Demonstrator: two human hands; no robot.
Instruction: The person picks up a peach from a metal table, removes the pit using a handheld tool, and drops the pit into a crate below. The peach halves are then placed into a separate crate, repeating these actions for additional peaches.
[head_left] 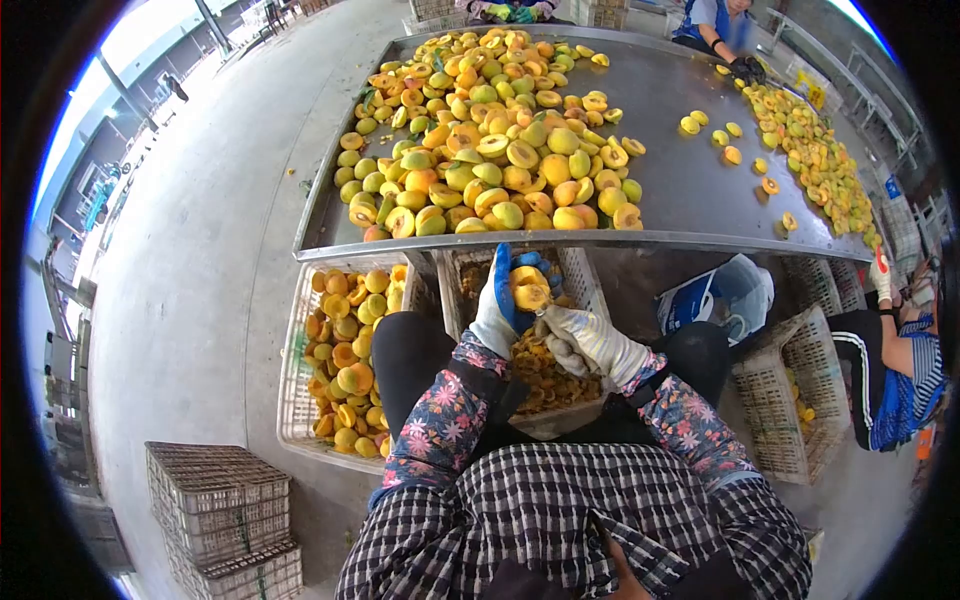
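Note:
My left hand (497, 308), in a white glove with blue-coated fingers, is wrapped round a yellow peach half (530, 288) just below the table's near edge. Close against the fruit is my right hand (585, 342), in a whitish, soiled glove, its fingers closed. A small tip shows at its fingertips, but I cannot make out what it holds. Beneath both hands stands a plastic crate (592, 280) with brownish-yellow scraps in it. Above them, a big heap of halved peaches (500, 150) lies on the metal table (670, 110).
At left, a crate (292, 400) is full of peach halves. A bucket (750, 290) and a tilted crate (775, 430) stand right. Stacked crates (220, 500) sit lower left. More halves (815, 155) line the table's right side. Co-workers' gloved hands (748, 70) (881, 275) are there.

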